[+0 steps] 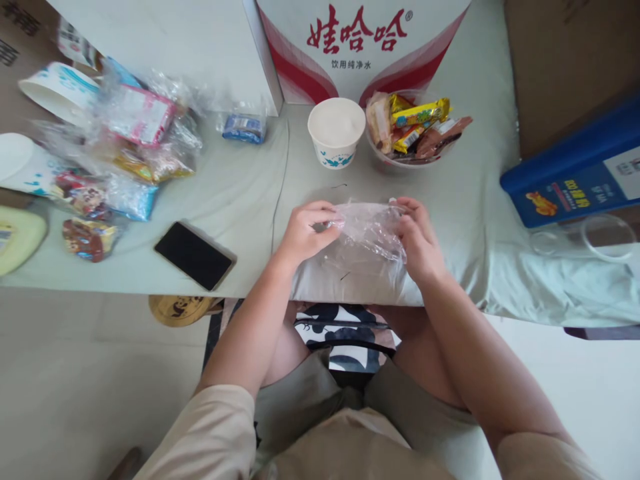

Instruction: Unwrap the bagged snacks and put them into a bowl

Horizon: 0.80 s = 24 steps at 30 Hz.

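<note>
Between my hands a clear plastic bag (370, 230) is stretched out, crinkled and see-through, just over the cloth. My left hand (313, 230) pinches its left edge between thumb and fingers. On the other side my right hand (419, 237) is closed on the bag's right edge. Beyond the bag stands a white paper cup (337, 133) with a blue-green pattern, its inside pale. Right beside the cup is a clear round bowl (395, 159) heaped with wrapped snacks, some of them in yellow wrappers (420, 113).
A black phone (195, 255) lies to the left on the pale green cloth (240, 213). Packaged snacks (140, 127) pile up farther left, near paper cups (25, 163). A small blue packet (244, 128) sits by the white box (370, 33). At right are a blue box (575, 167) and a clear plastic container (607, 237).
</note>
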### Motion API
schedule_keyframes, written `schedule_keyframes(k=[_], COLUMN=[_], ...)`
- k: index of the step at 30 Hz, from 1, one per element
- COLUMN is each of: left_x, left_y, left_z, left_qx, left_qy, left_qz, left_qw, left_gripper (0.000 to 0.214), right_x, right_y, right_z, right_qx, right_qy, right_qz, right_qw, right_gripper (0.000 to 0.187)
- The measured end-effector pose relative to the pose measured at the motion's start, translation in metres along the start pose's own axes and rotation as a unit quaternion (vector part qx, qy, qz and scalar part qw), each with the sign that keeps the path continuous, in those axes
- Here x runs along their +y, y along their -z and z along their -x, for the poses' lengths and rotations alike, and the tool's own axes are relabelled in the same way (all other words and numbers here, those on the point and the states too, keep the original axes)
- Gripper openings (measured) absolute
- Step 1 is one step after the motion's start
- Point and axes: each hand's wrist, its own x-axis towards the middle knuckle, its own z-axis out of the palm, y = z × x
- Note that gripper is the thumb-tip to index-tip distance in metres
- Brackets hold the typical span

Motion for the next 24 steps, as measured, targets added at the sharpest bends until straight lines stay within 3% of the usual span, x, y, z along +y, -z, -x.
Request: schedule_keyframes(k=[3,7,10,13,16,18,21,24], left_x=[-0.003,-0.008,-0.005,0.005,0.014,0.017,0.017,0.017], left_y=[0.002,0.000,-0.005,-0.008,-0.009,-0.007,-0.002,0.005], left_z=[0.001,-0.001,-0.003,-0.004,-0.005,-0.006,-0.007,-0.007], left_qx=[0.014,0.072,0.018,-0.037,-0.016,-0.015,-0.052,-0.059], left_qy=[-0.008,0.063,0.162,0.250,0.272,0.285,0.337,0.350], left_qz=[0.059,0.229,0.302,0.301,0.317,0.332,0.294,0.272], left_qw=[0.998,0.969,0.939,0.920,0.908,0.899,0.893,0.894], left_gripper=[0.034,0.044,0.064,0.053,0.032,0.032,0.035,0.033], right_x=[-0.002,-0.009,-0.012,-0.012,-0.014,-0.017,-0.020,-0.022], right_y=[-0.004,-0.008,-0.009,-0.010,-0.011,-0.010,-0.009,-0.009], right_z=[0.000,0.002,0.003,0.001,-0.001,-0.001,0.000,0.000], right_qx=[0.014,0.000,0.007,0.011,-0.034,-0.059,-0.058,-0.069], right_qy=[-0.035,0.006,0.037,0.024,-0.032,-0.075,-0.105,-0.108], right_qz=[-0.014,-0.030,-0.072,-0.130,-0.119,-0.086,-0.099,-0.160], right_qw=[0.999,1.000,0.997,0.991,0.992,0.992,0.988,0.979], right_gripper=[0.063,0.055,0.056,0.061,0.038,0.025,0.024,0.029])
